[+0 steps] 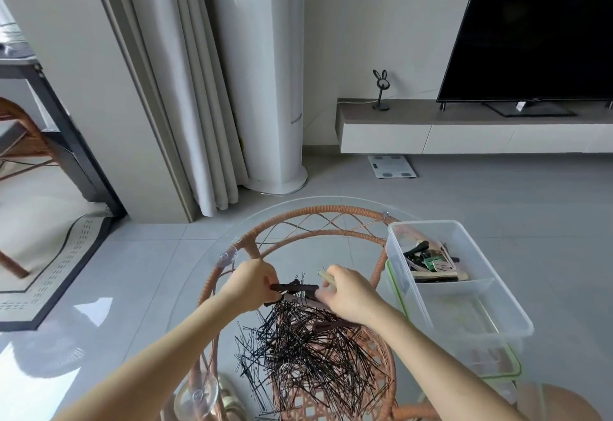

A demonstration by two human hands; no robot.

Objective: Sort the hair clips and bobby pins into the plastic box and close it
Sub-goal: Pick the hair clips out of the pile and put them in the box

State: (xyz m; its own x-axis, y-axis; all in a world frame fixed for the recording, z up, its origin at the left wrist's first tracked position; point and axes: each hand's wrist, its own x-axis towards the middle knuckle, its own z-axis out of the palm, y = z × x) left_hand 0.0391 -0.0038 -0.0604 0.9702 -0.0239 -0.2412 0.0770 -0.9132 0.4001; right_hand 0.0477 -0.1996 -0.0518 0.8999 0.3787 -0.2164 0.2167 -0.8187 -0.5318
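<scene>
Lifting slowly is best, so no bobby pins (308, 344) come along: the left hand (252, 284) pinches a dark hair clip (293, 287), the right hand (348, 294) pinches a pale clip (326, 277), and the plastic box (464, 307) sits just right of it.

A dark television (537, 29) stands beside a rabbit figurine (381, 90).

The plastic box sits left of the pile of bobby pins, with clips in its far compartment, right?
Not quite. The head view shows the plastic box sitting right of the pile of bobby pins, not left. The clips do lie in its far compartment.
</scene>
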